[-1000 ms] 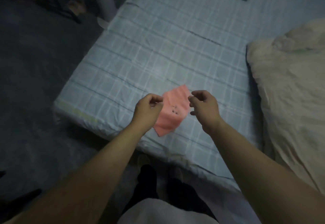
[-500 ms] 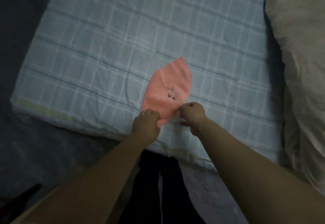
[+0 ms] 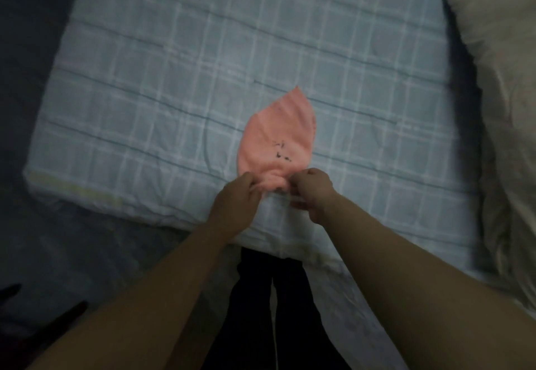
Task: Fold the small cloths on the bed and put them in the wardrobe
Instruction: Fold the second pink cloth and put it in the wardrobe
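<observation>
While the small pink fabric cloth (image 3: 275, 137) is pinched, bunched, by left hand (image 3: 235, 204) and right hand (image 3: 311, 192), its corners should be pulled apart flat.

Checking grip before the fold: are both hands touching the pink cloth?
Touching. The head view shows the left hand and right hand each pinching the bunched near edge of the pink cloth.

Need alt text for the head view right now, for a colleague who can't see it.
The left hand and right hand pinch the bunched near end of a pink cloth lying on a blue checked bed sheet. Beige bedding lies at the right.
</observation>
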A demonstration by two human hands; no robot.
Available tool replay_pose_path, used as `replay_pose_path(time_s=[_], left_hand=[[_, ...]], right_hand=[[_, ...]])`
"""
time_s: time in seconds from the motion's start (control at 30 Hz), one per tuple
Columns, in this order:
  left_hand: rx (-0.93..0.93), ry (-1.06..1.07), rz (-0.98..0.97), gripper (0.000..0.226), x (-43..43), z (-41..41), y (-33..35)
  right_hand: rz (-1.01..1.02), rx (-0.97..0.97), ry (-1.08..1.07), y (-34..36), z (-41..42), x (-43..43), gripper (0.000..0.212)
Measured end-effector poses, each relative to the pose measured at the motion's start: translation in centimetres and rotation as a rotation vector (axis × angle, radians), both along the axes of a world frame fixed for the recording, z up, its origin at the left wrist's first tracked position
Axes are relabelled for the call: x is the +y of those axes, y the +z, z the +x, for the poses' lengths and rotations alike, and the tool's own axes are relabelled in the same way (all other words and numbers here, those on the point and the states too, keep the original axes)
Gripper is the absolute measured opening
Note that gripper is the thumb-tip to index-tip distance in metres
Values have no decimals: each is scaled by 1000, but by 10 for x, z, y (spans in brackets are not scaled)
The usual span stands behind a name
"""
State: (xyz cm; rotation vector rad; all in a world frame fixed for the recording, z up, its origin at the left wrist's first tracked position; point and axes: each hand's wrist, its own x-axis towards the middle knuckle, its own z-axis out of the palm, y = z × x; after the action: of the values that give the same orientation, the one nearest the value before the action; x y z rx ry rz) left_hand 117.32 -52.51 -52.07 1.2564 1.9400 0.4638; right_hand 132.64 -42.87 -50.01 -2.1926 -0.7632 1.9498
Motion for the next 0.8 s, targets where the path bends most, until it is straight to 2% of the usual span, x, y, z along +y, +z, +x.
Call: replay_pose_path(time_s=[0.1,0.37,0.47,0.53,0.63,0.8], left_hand=[[-184,148,15,7,6,3,25],[-352,358,78,12,41,22,104],[-373,381,131,10,54,28,135],[-379,383,165,10,62,34,157],[-392,357,195,9,74,40,186],[-419,277,234,11,88,43,236]], right_hand=[[43,59,-3,26,-1,-2,9],[410,126,83,108,10,-10,15],[461,224,170,138,20,-10,20],[512,222,242,160,26,-8,21],[600,167,302,186,33,2,4],[655,208,289,228,48,24,6]])
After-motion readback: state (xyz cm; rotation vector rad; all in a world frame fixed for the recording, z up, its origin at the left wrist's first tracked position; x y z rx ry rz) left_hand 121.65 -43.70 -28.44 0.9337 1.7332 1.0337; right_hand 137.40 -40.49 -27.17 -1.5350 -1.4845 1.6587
